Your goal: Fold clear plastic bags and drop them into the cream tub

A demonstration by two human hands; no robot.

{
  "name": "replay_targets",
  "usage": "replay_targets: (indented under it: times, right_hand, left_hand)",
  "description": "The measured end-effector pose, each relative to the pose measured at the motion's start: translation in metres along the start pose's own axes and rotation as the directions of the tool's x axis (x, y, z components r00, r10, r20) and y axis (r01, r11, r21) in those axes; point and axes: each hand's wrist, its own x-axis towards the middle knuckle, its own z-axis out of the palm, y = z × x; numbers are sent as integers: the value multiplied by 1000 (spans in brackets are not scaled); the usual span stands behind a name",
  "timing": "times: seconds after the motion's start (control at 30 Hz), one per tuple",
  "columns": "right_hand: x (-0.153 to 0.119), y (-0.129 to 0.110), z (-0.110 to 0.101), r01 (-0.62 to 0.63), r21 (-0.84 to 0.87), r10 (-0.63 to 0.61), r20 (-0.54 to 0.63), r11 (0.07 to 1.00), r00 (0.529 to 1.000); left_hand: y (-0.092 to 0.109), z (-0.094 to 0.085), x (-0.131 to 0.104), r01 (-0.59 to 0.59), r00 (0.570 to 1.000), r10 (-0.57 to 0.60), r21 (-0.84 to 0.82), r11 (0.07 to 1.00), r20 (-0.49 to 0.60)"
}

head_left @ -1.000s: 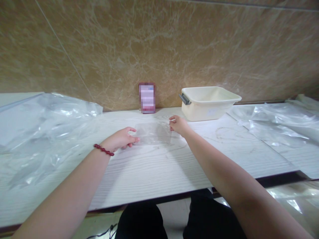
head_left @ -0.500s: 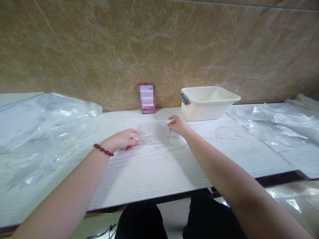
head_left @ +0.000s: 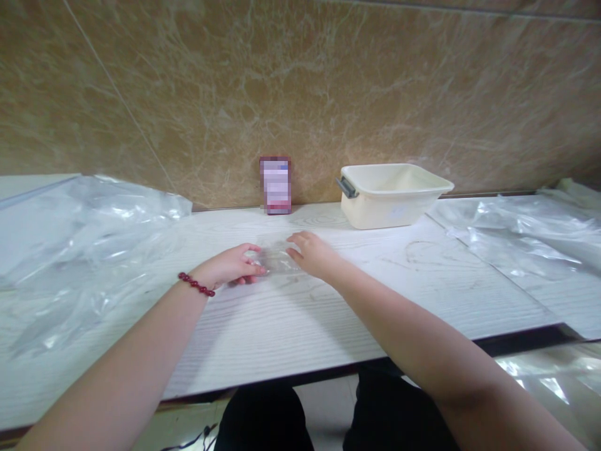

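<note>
A small clear plastic bag (head_left: 276, 255) lies low over the white wood-grain table, between my two hands. My left hand (head_left: 235, 263), below a red bead bracelet (head_left: 196, 285), has its thumb and fingers closed on the bag's left end. On the other side my right hand (head_left: 313, 254) is bent over the bag's right part, with thumb and fingers curled at the film. The bag's right end is partly hidden under that hand. Its see-through film makes its exact edges hard to make out.
A cream plastic tub (head_left: 389, 207) with a grey handle stands by the marble wall (head_left: 211, 94). A phone-like upright object (head_left: 277, 185), blurred, leans there too. Larger clear plastic sheets lie at the left (head_left: 107, 232) and right (head_left: 526, 232). The table's front edge (head_left: 282, 381) is near my knees.
My right hand has moved left and slightly nearer, bringing the bag's right end toward my left hand. The bag's visible span is shorter. My left hand has stayed in place.
</note>
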Motion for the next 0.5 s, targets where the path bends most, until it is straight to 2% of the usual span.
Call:
replay_targets:
  times: [0.13,0.27,0.5]
  right_hand:
    - [2,-9,16,-41,-86,49,89,995,995]
    - [7,-9,18,-54,-97,66,122,994,990]
    - [12,-10,27,21,-149,5,171,989,985]
  left_hand:
    - [-2,0,2,15,1000,-14,-45,999,16]
    - [-2,0,3,20,1000,-20,-59,998,9]
    - [-2,-1,2,14,999,-12,-51,999,52]
